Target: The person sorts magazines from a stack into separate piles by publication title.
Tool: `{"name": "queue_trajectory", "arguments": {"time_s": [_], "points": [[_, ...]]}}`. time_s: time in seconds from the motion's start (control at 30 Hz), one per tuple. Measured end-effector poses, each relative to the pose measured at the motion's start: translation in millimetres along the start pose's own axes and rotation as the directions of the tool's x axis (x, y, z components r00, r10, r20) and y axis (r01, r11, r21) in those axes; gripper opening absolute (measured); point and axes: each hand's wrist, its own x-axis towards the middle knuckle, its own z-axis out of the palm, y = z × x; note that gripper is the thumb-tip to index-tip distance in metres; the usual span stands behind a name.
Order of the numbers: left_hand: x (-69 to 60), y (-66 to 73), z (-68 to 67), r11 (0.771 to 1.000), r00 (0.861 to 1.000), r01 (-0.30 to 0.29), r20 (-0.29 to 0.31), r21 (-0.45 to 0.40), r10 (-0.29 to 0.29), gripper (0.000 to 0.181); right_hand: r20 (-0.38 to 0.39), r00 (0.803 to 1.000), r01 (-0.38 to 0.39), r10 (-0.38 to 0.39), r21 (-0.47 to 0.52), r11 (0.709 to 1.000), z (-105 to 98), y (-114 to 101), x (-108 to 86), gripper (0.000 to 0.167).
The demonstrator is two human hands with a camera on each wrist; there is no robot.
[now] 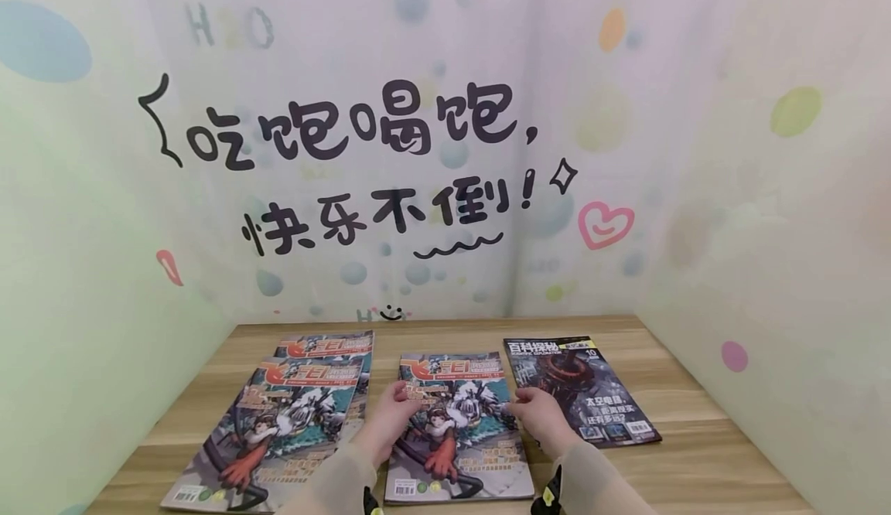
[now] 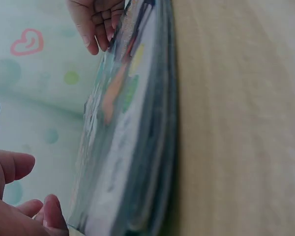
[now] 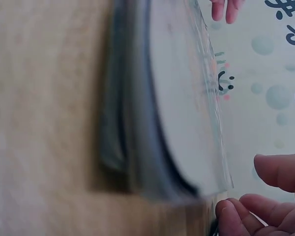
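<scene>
Paper magazine stack (image 1: 455, 430) sits lower centre of the frame, left hand (image 1: 391, 416) and right hand (image 1: 544, 421) flanking its long edges, fingers loosely bent, thumbs apart, no grip visible, likely set opposite so both sides stay even.

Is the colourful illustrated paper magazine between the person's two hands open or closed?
Closed: in the head view, the colourful paper magazine shows its front cover upward, with no inside pages spread out.
</scene>
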Motion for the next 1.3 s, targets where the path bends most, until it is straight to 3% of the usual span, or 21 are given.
{"name": "queue_trajectory", "arguments": {"time_s": [0.13,0.4,0.77,1.3], "points": [[-0.7,-6.4,-2.3,1.000,0.999,0.016,-0.042,0.019,-0.015,0.059,-0.014,1.000,-0.021,0.021,-0.004,1.000,4.2,1.8,-0.3,0.049],[-3.2,-17.8,-2.9,0.998,0.998,0.054,-0.037,0.016,-0.053,0.054,-0.034,0.999,-0.037,0.036,-0.029,0.999,8.6,4.8,-1.5,0.047],[-7.9,-17.3,-0.6,0.998,0.997,0.068,-0.044,0.015,-0.067,0.052,-0.024,0.999,-0.050,0.049,-0.049,0.998,9.9,2.2,-4.2,0.044],[-6.3,-18.5,-3.8,0.997,0.997,0.067,-0.029,-0.035,-0.068,0.056,-0.011,0.997,-0.075,0.076,0.105,0.992,11.8,5.4,-5.0,0.043]]}}
